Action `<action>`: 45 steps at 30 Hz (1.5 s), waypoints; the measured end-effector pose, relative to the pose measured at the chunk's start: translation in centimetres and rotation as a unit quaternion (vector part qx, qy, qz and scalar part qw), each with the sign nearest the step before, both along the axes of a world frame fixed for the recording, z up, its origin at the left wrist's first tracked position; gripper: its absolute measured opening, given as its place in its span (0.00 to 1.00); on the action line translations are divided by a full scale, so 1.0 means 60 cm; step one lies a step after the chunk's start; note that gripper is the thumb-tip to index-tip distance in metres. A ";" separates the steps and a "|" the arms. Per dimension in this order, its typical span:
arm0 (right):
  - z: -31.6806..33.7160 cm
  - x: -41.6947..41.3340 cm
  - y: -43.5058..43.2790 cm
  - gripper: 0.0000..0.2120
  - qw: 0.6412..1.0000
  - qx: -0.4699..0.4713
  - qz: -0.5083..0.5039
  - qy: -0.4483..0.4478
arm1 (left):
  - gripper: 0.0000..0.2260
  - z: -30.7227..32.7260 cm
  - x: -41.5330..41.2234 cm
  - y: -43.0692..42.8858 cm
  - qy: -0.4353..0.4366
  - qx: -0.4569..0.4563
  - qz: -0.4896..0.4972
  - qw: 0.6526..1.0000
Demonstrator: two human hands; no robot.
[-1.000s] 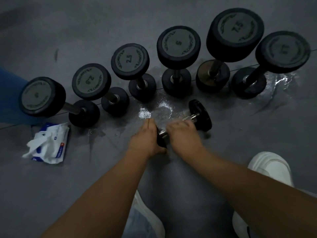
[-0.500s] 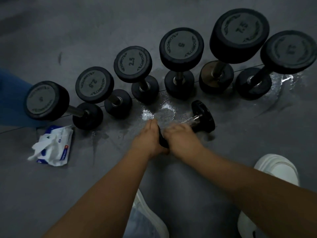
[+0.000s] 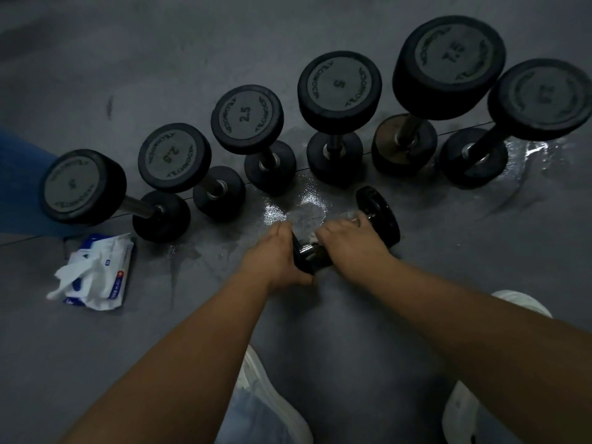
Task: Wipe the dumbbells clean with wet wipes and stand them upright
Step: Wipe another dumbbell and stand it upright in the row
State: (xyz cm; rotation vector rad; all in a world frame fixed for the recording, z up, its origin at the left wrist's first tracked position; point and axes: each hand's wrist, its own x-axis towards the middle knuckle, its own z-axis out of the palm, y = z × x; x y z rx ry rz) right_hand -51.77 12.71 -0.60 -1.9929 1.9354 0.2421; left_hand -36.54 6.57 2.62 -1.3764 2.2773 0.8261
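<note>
The small dumbbell [image 3: 379,216] lies on its side on the floor [image 3: 480,251], just in front of the person and near the middle of the scene, its far head tilted off to the right. The left hand [image 3: 275,254] grips its near head, fingers curled over the top and thumb tucked along the near side. The right hand [image 3: 352,241] is wrapped over the handle with its fingers closed round a wet wipe [image 3: 311,239], of which only a white scrap shows between the two hands. The right fingertips are blurred and hard to make out, and the handle is almost wholly hidden. Just beyond the hands a wet patch [image 3: 304,209] shines on the floor. Farther off, six dumbbells [image 3: 339,88] stand upright in a row from left to right. A pack of wipes [image 3: 96,272] lies near the left end of the row, one sheet pulled up. White shoes [image 3: 275,408] show at the near edge, partly cut off.
</note>
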 end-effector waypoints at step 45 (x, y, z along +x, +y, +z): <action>-0.007 0.009 0.028 0.21 0.993 -0.101 -0.049 0.034 | 0.53 -0.001 0.045 -0.011 0.072 0.062 0.103 0.990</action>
